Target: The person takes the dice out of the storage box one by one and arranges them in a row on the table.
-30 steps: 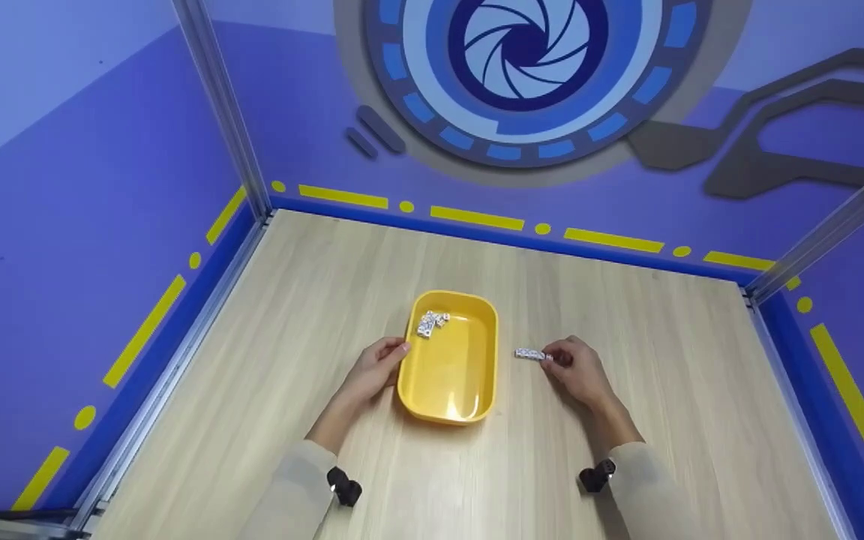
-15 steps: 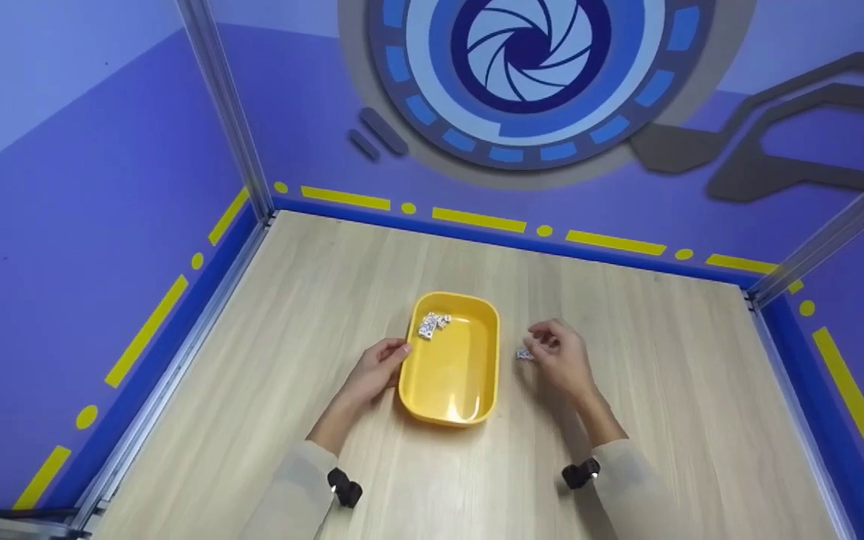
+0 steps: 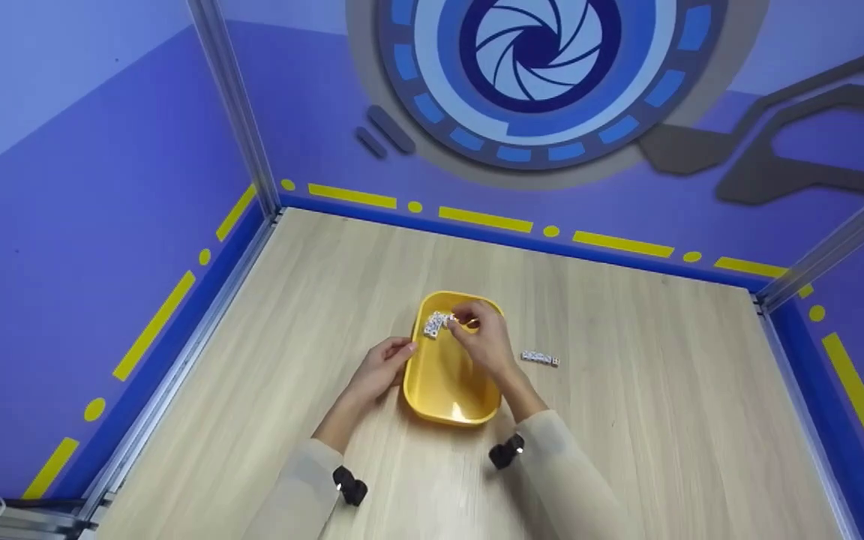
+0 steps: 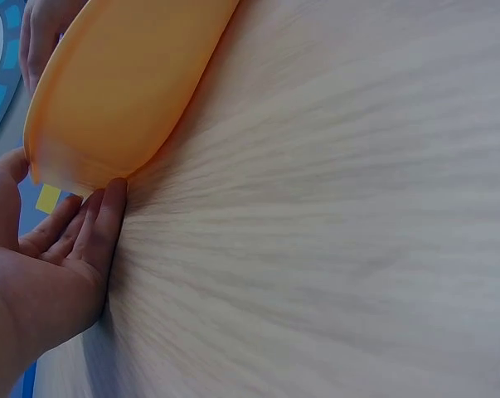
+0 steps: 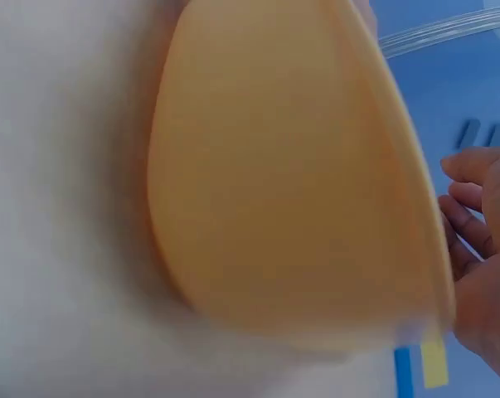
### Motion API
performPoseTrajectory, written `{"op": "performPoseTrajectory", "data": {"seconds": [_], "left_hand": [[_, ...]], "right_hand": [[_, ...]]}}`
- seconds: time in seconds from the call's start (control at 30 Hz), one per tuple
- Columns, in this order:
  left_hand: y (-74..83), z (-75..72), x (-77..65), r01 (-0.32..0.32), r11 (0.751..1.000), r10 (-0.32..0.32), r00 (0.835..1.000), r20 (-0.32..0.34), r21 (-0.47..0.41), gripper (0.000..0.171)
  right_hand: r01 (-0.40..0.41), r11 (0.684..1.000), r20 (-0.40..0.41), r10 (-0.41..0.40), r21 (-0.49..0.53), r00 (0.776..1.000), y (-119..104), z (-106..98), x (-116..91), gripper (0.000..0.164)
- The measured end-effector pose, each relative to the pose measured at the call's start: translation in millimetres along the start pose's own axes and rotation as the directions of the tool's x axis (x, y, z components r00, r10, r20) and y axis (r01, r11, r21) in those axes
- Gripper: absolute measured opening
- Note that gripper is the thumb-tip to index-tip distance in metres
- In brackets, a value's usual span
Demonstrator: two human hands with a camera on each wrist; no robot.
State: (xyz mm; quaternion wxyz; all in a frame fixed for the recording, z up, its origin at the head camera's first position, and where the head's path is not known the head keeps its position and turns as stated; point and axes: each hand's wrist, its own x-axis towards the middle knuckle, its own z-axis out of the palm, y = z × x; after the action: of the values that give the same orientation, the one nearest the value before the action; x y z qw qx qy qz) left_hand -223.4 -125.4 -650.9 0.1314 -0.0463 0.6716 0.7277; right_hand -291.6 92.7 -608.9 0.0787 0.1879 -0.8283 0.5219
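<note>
A yellow tray (image 3: 451,382) stands on the table, with small white speckled dice (image 3: 433,325) clustered in its far left corner. My left hand (image 3: 381,369) grips the tray's left side, its thumb at the rim and fingers beneath the edge in the left wrist view. Reaching over the tray from the right, my right hand (image 3: 486,337) has its thumb and forefinger tips close together beside the cluster, pinching a small die (image 3: 452,319) largely covered by the fingers. A short row of dice (image 3: 539,358) lies on the table to the right of the tray.
Pale wooden table (image 3: 627,420) surrounds the tray. A blue wall (image 3: 312,127) with yellow markings rises behind it, and metal posts (image 3: 241,120) stand at the back corners. Black wrist cameras (image 3: 507,451) sit at both sleeves.
My right hand has travelled left from the row of dice into the space over the tray, uncovering the row. My left hand has kept its hold on the tray.
</note>
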Motion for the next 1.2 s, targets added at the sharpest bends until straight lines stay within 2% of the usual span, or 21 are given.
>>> {"op": "performPoseTrajectory", "data": {"seconds": [0.13,0.27,0.47,0.63,0.8,1.07,1.2], "left_hand": [[1.2,2.2,0.5,-0.005,1.000,0.005,1.000,0.012,0.002,0.057],[1.0,2.5,2.3,-0.009,1.000,0.009,1.000,0.013,0.016,0.057],[-1.6,-0.3,3.4,-0.009,1.000,0.009,1.000,-0.005,0.003,0.056],[-0.7,0.2,4.1,-0.011,1.000,0.011,1.000,0.023,-0.010,0.058],[-0.2,-0.8,4.1,-0.001,1.000,0.001,1.000,0.027,-0.011,0.058],[-0.7,-1.3,2.4,-0.011,0.999,0.013,0.999,0.051,-0.037,0.061],[-2.4,-1.7,2.7,-0.013,1.000,0.014,0.999,0.050,-0.029,0.059]], "right_hand": [[-0.068,0.998,-0.043,0.069,0.010,0.997,4,20,5,0.019],[-0.115,0.993,-0.033,0.114,-0.024,0.993,8,34,6,0.018],[-0.064,0.990,0.033,0.068,-0.127,0.997,12,44,5,0.015],[-0.048,0.970,0.057,0.064,-0.240,0.996,15,45,3,0.011],[-0.017,0.948,0.117,0.058,-0.318,0.991,17,46,2,0.009],[0.010,0.942,0.129,0.035,-0.335,0.991,20,49,1,0.013],[0.001,0.937,0.152,0.055,-0.348,0.987,20,50,1,0.013]]}}
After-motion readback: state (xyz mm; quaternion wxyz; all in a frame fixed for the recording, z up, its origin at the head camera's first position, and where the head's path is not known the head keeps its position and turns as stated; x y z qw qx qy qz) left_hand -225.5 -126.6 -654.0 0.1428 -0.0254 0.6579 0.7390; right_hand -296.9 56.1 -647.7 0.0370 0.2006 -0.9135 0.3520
